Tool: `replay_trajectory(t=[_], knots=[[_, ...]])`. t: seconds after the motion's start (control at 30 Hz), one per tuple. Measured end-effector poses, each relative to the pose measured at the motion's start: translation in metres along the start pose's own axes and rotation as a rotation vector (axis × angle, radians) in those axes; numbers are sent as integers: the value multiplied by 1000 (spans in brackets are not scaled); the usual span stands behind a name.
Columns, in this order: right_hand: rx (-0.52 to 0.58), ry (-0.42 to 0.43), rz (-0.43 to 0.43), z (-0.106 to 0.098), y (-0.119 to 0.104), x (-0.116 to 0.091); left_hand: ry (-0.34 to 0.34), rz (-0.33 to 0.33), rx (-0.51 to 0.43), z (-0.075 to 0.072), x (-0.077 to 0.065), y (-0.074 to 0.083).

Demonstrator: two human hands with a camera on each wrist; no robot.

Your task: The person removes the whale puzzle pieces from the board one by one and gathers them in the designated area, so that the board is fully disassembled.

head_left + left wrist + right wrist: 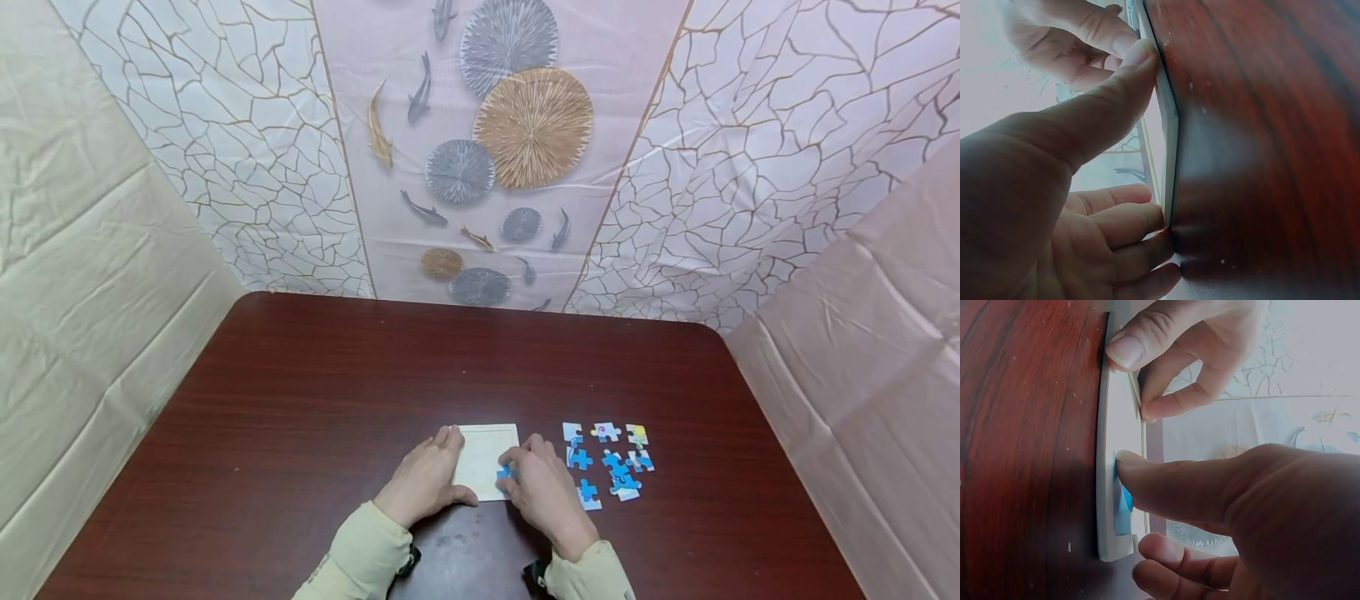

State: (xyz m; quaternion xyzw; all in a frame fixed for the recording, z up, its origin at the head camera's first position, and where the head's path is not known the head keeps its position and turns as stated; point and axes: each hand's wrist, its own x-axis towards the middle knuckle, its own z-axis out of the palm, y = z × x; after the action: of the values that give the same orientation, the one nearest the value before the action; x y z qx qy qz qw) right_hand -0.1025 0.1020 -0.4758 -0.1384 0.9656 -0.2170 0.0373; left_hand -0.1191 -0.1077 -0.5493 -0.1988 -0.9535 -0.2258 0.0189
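A white puzzle frame (480, 450) with a shallow raised rim lies flat on the table. My left hand (426, 475) holds it at its left side, fingers along the left edge and thumb (1107, 103) on the near edge. Over the frame's right end, my right hand (542, 487) has its thumb and curled fingers about a blue puzzle piece (503, 472). In the right wrist view that piece (1122, 515) sits inside the rim at the near right corner, with the right thumb (1147, 478) on it. The fingers partly hide the piece.
Several loose puzzle pieces (619, 473), mostly blue and white, lie to the right of the right hand; a few overlap. One with yellow (637, 433) is at their far right. The dark red wooden table (337, 383) ends at a patterned wall covering (465, 208).
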Motion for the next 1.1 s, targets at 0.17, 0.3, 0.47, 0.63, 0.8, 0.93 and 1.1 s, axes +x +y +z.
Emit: replay_trajectory(t=[0.17, 0.3, 0.47, 0.63, 0.8, 0.93, 1.1], knots=[[17, 13, -4, 8, 8, 3, -6, -4, -5, -1, -1, 1], [14, 81, -22, 40, 37, 12, -5, 2, -8, 0, -1, 0], [-1, 97, -31, 37, 35, 9, -2, 6, -11, 0, 0, 0], [5, 40, 0, 12, 11, 2, -2, 9, -9, -1, -1, 1], [27, -28, 66, 3, 1, 3, 3, 9, -12, 0, -1, 0], [31, -37, 74, 2, -1, 4, 4, 8, -12, 1, 0, -1], [42, -41, 69, 3, -1, 5, 0, 2, -12, 2, 0, -1]])
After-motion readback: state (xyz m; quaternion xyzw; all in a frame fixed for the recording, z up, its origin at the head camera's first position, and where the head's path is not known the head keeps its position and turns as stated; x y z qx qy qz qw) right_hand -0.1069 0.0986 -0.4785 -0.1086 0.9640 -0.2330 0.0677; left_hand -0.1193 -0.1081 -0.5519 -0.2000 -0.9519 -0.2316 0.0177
